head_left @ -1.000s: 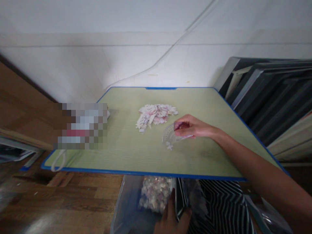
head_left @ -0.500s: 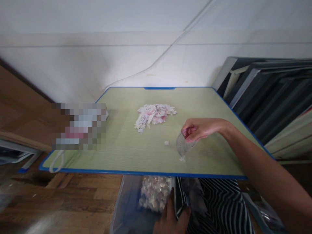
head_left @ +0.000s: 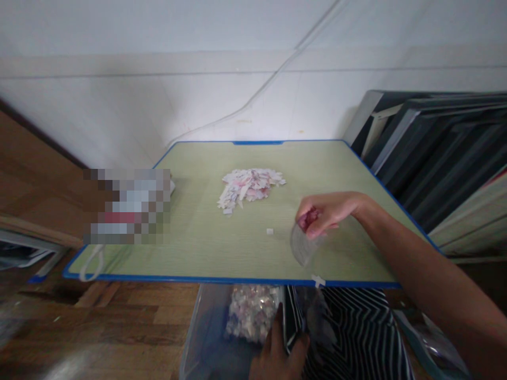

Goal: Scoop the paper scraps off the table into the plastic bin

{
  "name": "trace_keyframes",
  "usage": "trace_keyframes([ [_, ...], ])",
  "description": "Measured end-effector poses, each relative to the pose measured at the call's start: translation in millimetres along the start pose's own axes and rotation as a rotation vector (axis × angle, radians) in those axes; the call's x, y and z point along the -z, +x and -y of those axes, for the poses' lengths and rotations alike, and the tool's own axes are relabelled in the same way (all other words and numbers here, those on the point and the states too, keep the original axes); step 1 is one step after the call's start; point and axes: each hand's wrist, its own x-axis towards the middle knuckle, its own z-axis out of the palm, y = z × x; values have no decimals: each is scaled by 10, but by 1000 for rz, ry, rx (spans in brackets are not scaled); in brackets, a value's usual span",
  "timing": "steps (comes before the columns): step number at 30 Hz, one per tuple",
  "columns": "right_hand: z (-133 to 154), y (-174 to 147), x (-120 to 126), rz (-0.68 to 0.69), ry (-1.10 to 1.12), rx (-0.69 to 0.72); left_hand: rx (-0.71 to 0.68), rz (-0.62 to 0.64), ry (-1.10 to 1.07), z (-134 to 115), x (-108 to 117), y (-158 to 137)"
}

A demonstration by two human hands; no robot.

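My right hand (head_left: 322, 214) is closed over the right part of the table, pinching a thin, greyish see-through curved sheet (head_left: 303, 248); its exact kind I cannot make out. Below the sheet, a few white paper scraps (head_left: 318, 281) are at the table's front edge. A small white piece (head_left: 270, 231) lies left of the sheet. Farther back is a heap of torn white and pink paper scraps (head_left: 251, 184). Below the table, my left hand (head_left: 279, 353) grips the right rim of a clear plastic bin (head_left: 192, 338), beside striped cloth. Inside is a clump of shiny wrapped bits (head_left: 251, 314).
The green table (head_left: 190, 158) has a blue edge and stands against a white wall. A blurred-out item (head_left: 134, 206) with a white strap loop (head_left: 93, 264) lies at its left. Dark panels (head_left: 439, 142) lean at the right; a brown cabinet (head_left: 35, 174) stands left.
The white scraps below the sheet have moved toward me to the table's front edge. My right hand has shifted slightly, the sheet with it. My left hand stays at the bin.
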Motion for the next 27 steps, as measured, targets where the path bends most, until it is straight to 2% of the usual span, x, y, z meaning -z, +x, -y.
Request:
trace_keyframes([
  [2,-38,38,23,-191,26,71,5,22,-11,0,9,3],
  [4,-71,88,30,-327,41,92,-3,15,-15,-4,20,-1],
  [7,-106,163,17,-398,52,107,-2,14,-30,-7,36,-6],
  [12,-115,187,18,-440,31,121,0,70,-70,11,44,20],
  [15,-90,123,39,-357,7,65,16,124,-100,21,43,38],
  [19,-31,34,21,-25,-4,-80,22,147,-112,19,61,38],
  [21,-2,11,-9,96,-3,-136,22,151,-115,14,76,34],
  [27,24,-39,-31,184,-27,-148,43,172,-129,6,101,37],
])
